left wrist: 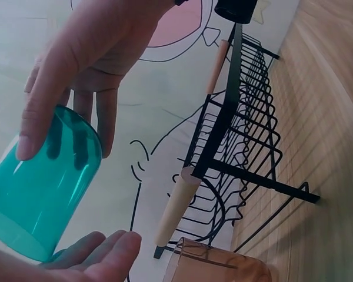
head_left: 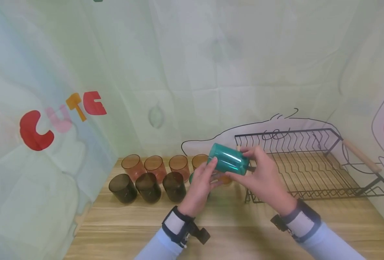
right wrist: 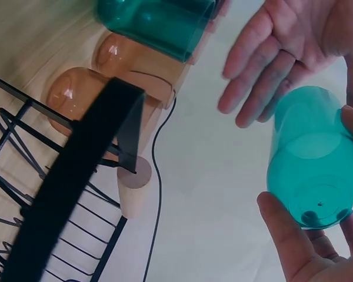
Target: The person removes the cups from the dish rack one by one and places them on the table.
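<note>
A clear teal cup (head_left: 228, 159) lies tilted on its side in the air between both hands, over the table. My right hand (head_left: 268, 177) grips its base end, thumb below and fingertips on top; the right wrist view shows the thumb and fingers around the base of the cup (right wrist: 315, 170). My left hand (head_left: 198, 187) is at the rim end, its thumb against the cup's side and its other fingers stretched out straight below it. In the left wrist view the left fingers (left wrist: 106, 252) lie close under the rim.
Orange cups (head_left: 155, 168) stand in a back row, with dark grey cups (head_left: 148, 187) in front. Another teal cup (right wrist: 156, 26) and an orange cup (head_left: 225, 180) are partly hidden by the hands. At right stands a black wire dish rack (head_left: 296, 173) with wooden handles (head_left: 362, 156).
</note>
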Action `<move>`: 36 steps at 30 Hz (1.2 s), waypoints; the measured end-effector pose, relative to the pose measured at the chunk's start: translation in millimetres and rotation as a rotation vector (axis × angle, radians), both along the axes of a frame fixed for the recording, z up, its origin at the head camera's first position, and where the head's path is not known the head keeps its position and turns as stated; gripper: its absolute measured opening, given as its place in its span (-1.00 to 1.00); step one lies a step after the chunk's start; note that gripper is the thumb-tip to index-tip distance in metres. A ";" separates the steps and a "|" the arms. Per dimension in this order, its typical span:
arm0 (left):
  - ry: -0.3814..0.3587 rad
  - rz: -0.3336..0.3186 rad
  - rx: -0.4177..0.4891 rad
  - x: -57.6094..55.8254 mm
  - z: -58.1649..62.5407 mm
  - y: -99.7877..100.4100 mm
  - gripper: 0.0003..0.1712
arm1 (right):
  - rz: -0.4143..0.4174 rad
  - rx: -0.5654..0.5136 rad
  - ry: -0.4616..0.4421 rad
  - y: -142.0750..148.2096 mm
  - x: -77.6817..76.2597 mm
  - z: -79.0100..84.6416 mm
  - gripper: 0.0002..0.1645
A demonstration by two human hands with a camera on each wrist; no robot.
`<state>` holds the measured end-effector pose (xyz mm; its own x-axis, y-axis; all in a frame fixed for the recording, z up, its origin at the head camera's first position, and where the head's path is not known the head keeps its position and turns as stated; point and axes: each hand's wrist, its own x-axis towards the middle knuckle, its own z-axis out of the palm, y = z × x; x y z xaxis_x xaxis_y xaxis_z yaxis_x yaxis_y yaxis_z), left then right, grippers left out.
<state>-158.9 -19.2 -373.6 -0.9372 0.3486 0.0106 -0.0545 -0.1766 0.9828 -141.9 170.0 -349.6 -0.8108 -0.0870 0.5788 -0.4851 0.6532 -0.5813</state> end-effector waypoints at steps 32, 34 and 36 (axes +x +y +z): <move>0.212 0.197 -0.105 17.7 29.9 2.5 -0.33 | 0.070 0.064 -0.092 9.7 -0.8 -11.0 -0.38; 0.248 0.220 -0.176 18.1 29.2 2.3 -0.32 | 0.060 0.092 -0.082 13.0 -0.6 -11.6 -0.42; 0.280 0.231 -0.231 17.3 25.6 2.4 -0.33 | 0.036 0.116 -0.072 16.8 -0.3 -12.2 -0.42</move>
